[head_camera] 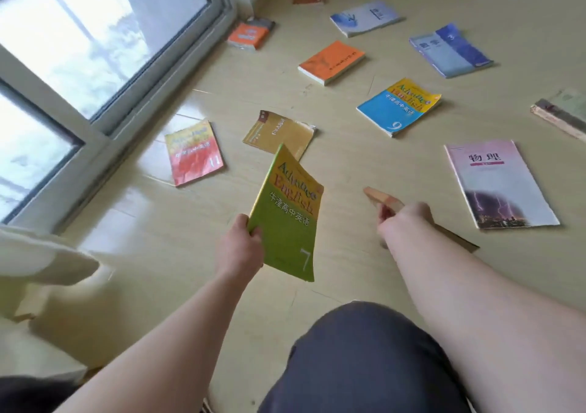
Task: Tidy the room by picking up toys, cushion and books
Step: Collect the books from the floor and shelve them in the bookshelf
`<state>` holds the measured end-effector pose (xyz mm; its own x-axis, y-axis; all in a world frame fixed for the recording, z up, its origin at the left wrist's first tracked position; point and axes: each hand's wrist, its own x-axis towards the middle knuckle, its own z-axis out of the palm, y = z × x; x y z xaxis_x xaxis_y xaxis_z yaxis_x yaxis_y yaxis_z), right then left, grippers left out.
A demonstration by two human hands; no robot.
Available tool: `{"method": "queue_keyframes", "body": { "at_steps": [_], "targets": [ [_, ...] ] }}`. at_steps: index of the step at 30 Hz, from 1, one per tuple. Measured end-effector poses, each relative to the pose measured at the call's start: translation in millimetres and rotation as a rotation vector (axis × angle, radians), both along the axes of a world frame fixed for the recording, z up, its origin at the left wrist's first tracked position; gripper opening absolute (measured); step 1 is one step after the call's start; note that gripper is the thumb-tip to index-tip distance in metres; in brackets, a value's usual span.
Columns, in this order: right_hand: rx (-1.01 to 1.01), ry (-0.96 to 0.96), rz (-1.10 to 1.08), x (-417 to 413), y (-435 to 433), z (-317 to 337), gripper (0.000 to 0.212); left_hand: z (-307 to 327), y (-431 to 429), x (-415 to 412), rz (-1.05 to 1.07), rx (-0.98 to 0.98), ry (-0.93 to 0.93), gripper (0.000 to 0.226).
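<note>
My left hand (pixel 239 248) grips a green English textbook (pixel 288 219) marked 7 by its lower left edge, holding it tilted above the floor. My right hand (pixel 401 217) grips a thin brown-edged book (pixel 380 197), seen edge-on and partly hidden under my forearm. Several more books lie flat on the floor ahead. Nearest are a red and yellow one (pixel 194 152), a tan one (pixel 279 134), a blue one marked 9 (pixel 398 108) and a pink physics book (pixel 501 184).
Farther off lie an orange book (pixel 331 62), a blue maths book (pixel 450 49), a pale blue book (pixel 364 18) and a thick orange book (pixel 250 34). A sliding glass door (pixel 95 48) runs along the left. A cream padded object (pixel 41 254) sits at lower left; my knee (pixel 358 358) is below.
</note>
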<state>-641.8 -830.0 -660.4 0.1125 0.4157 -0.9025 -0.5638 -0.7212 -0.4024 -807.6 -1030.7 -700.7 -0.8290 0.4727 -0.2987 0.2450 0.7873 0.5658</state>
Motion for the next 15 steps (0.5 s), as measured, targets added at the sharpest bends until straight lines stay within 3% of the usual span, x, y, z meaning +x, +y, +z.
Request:
{"method": "queue_keyframes", "body": {
  "at_steps": [5, 9, 11, 15],
  "targets": [
    [0.062, 0.111, 0.238, -77.3, -75.2, 105.1, 0.025, 56.1, -74.5, -1.5, 0.123, -0.138, 0.140, 0.009],
    [0.274, 0.196, 0.454, -130.6, -153.5, 158.4, 0.028, 97.9, -141.6, 1.2, 0.204, -0.215, 0.219, 0.007],
    [0.132, 0.220, 0.424, -146.5, -193.0, 168.6, 0.016, 113.0, -176.1, 8.1, 0.225, -0.233, 0.236, 0.006],
    [-0.016, 0.306, 0.520, -141.9, -283.1, 167.0, 0.025, 117.8, -251.4, 31.2, 0.290, -0.279, 0.237, 0.008]
  ]
}}
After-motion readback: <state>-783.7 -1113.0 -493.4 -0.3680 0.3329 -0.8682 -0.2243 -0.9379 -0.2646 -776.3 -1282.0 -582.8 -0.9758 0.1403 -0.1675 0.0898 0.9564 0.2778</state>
